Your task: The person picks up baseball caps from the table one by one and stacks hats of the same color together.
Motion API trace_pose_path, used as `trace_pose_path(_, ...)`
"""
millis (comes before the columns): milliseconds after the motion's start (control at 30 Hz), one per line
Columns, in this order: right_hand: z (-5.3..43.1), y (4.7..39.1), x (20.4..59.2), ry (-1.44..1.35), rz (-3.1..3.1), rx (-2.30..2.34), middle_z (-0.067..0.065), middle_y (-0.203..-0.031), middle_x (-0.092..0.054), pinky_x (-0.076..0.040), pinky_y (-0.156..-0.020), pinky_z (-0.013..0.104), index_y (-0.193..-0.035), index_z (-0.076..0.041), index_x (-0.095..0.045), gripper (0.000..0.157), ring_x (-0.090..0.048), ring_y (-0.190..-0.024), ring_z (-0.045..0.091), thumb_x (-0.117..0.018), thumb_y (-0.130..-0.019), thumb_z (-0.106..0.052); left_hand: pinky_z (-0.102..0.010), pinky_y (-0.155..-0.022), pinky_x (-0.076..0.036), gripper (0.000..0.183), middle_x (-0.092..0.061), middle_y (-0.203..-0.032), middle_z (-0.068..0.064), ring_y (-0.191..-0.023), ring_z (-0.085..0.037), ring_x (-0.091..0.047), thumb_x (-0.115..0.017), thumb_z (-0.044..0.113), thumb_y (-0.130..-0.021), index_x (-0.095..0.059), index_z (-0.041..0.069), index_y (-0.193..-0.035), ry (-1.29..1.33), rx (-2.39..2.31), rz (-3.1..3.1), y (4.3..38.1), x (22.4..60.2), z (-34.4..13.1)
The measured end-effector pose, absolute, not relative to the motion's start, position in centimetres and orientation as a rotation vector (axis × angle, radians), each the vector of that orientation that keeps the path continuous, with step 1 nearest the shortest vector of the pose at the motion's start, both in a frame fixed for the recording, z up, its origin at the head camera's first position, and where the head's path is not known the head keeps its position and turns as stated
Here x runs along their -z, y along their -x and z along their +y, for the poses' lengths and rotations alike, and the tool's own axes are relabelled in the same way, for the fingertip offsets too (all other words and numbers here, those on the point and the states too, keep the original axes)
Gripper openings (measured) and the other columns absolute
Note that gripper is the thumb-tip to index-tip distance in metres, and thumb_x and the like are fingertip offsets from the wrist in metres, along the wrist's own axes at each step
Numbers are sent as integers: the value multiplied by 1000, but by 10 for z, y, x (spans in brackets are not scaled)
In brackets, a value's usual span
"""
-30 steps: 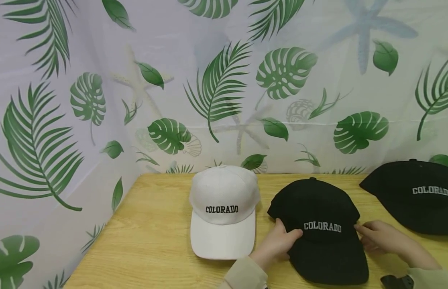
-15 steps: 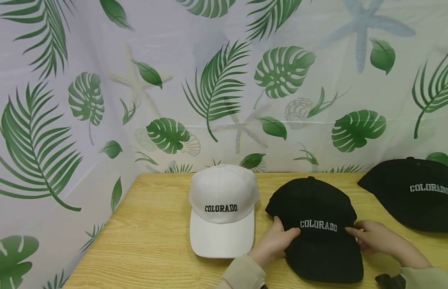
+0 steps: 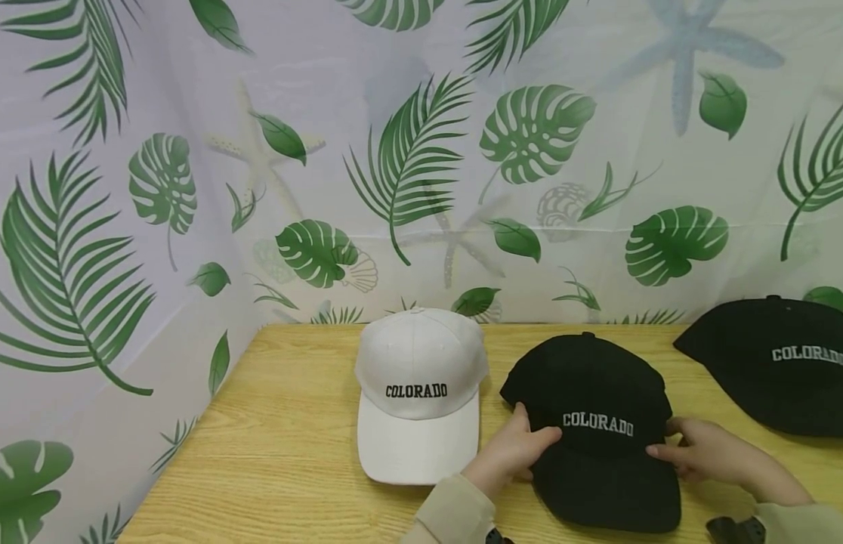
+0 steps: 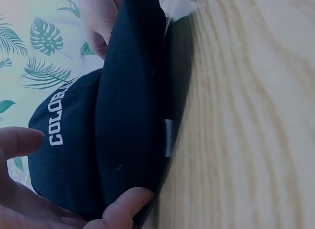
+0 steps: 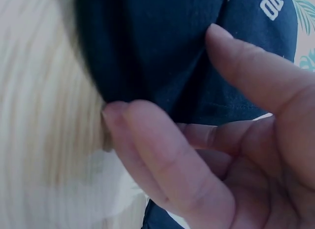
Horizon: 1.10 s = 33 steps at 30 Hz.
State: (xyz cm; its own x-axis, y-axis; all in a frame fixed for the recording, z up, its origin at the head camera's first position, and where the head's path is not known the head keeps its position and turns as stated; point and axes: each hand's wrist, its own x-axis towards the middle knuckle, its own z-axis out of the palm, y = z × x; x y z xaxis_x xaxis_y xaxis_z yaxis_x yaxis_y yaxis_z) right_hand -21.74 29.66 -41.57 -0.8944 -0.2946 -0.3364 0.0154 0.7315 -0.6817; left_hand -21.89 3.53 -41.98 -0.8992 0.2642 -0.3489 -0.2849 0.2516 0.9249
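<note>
A black baseball cap (image 3: 591,385) with white COLORADO lettering sits on the wooden table, brim toward me. On its left side my left hand (image 3: 511,451) holds it, thumb at the front near the lettering. The right side is held by my right hand (image 3: 714,452), whose thumb lies on the cap just above the brim (image 3: 612,491). In the right wrist view, the right thumb (image 5: 246,61) presses the cloth while other fingers curl at the brim's edge. The left wrist view shows a left fingertip (image 4: 130,204) on the brim's edge, with a pale tag under the brim.
A white cap (image 3: 418,393) with black COLORADO lettering stands just left of the black cap. Another black cap (image 3: 782,363) lies at the right, cut off by the frame edge. Behind the table (image 3: 279,453) hangs a leaf-patterned cloth (image 3: 421,151).
The held black cap has shifted slightly left with both hands on it. My right thumb has moved from the cap's side onto its front, just above the brim.
</note>
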Motion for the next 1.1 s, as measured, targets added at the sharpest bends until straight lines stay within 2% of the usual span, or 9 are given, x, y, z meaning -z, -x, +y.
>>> trace_pose_path(400,298,216,413,203,2497,1004,3,-58,-44,-40,-50,30,-107,24,-39,61,-44,-52,16,-55,-87,-31,-52,-70,-46,77,-23,-139,-20,-111,-36,-44,-60,25,-83,-14,-4,-138,-20,-1688,2118,219,421,36)
trace_pose_path(567,299,217,411,165,2505,1001,6,-62,-49,-44,-51,32,-108,23,-37,62,-50,-56,18,-57,-86,-32,-49,-67,-47,76,-24,-138,-19,-114,-34,-41,-60,26,-83,-17,-4,-137,-42,-1677,2139,220,420,35)
trace_pose_path(700,298,218,410,125,2528,985,6,-63,-52,-46,-52,32,-107,22,-38,64,-52,-57,18,-60,-83,-33,-45,-65,-49,73,-26,-137,-20,-117,-33,-37,-59,28,-83,-21,-5,-136,-56,-1623,2175,220,418,34)
trace_pose_path(967,299,219,414,159,2509,981,6,-63,-50,-47,-53,33,-105,22,-39,58,-53,-57,19,-57,-86,-30,-41,-63,-49,67,-33,-132,-20,-111,-32,-43,-60,29,-82,-31,-7,-131,-71,-1533,2251,219,419,34)
trace_pose_path(1100,298,218,416,155,2515,964,5,-61,-49,-46,-52,33,-104,22,-40,56,-52,-56,18,-57,-86,-28,-37,-70,-47,61,-41,-124,-18,-103,-29,-47,-61,31,-81,-41,-7,-124,-109,-1396,2352,219,421,34)
